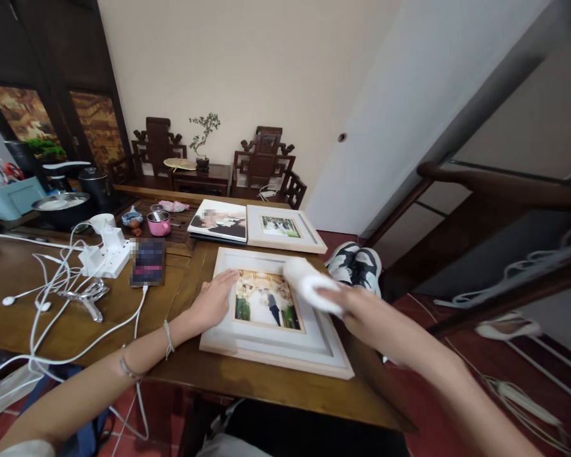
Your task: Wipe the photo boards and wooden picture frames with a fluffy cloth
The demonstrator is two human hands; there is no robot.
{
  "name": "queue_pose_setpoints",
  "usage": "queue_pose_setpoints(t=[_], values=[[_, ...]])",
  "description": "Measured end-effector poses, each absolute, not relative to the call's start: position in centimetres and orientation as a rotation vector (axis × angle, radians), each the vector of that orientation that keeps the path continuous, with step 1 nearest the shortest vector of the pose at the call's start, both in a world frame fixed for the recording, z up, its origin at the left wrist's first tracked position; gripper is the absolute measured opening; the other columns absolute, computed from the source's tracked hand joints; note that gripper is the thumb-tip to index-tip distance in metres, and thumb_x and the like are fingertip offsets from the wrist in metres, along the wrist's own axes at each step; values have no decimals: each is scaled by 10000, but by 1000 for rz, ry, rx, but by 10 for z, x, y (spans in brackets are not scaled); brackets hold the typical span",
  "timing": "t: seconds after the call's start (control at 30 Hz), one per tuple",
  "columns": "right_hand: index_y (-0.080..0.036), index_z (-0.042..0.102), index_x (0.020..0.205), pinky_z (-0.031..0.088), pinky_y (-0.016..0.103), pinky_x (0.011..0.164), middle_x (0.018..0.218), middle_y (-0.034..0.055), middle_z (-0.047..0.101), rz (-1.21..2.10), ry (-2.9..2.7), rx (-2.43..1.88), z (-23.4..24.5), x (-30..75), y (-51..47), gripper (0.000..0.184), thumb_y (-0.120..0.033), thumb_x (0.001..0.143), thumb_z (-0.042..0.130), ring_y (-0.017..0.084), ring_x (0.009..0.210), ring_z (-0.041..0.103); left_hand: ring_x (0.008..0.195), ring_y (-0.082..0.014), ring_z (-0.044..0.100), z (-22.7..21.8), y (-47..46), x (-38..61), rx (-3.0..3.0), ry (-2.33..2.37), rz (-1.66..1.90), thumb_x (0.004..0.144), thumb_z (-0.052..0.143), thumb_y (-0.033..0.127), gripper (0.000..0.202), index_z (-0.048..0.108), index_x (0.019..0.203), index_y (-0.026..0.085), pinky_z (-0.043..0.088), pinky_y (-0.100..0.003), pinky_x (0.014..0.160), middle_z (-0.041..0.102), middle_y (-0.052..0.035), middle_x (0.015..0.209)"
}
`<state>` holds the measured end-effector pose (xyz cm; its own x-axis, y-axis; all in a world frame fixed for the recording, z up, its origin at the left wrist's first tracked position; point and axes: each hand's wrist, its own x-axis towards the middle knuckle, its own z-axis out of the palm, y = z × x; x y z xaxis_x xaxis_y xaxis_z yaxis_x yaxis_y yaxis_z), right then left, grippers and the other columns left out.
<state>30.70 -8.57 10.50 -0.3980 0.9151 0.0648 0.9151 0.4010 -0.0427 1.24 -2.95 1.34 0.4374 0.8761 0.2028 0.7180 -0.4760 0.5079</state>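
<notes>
A white picture frame (pixel 271 346) with a colour photo in its middle lies flat on the wooden table (pixel 204 374) in front of me. My left hand (pixel 212 301) rests flat on the frame's left side, fingers stretched out. My right hand (pixel 349 303) is closed around a white cloth (pixel 309 284), blurred by motion, at the frame's upper right corner.
Behind lie a second framed photo (pixel 285 228) and a photo album (pixel 219 221). To the left are a phone (pixel 147 261), a power strip (pixel 107 252) with tangled white cables, a pink cup (pixel 158 223) and pots. A pair of sneakers (pixel 356 263) sits by the table's right edge.
</notes>
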Motion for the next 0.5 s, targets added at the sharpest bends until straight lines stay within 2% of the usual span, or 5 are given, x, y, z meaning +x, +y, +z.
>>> queue_pose_setpoints(t=[0.03,0.1,0.17,0.3,0.5], values=[[-188,642,1245,459,405,1011,1358,113,588,-87,-2533,-1653,108,295,-70,647,74,714,382,265,1244,545,1422,-228,339,13,-29,12,2354,1358,645,745,314,-75,708,467,1389,177,326,-518,1144,417,-96,1504],[-118,610,1280,305,529,1113,1460,156,474,-309,-2504,-1562,110,261,-38,622,80,728,403,330,1373,375,1411,-222,359,10,-26,11,2367,1338,691,738,318,-78,695,489,1367,162,329,-501,1147,437,-107,1489],[-179,638,1251,159,579,1157,1536,77,378,-318,-2601,-1436,105,223,-13,572,62,767,450,328,1451,192,1389,-219,392,8,-23,10,2384,1298,746,731,328,-77,674,516,1337,152,339,-486,1145,469,-118,1462],[-262,635,1250,185,626,1123,1515,29,415,-190,-2775,-1391,83,176,13,498,-17,841,490,325,1454,181,1336,-221,457,3,-18,8,2405,1267,789,728,342,-69,657,539,1305,176,367,-480,1125,544,-108,1387],[-209,683,1186,288,728,994,1394,124,554,-143,-2688,-1708,78,222,9,449,-19,841,468,421,1399,265,1372,-214,414,-1,-20,8,2392,1295,829,749,318,-72,709,451,1398,183,339,-472,1151,464,-99,1466]])
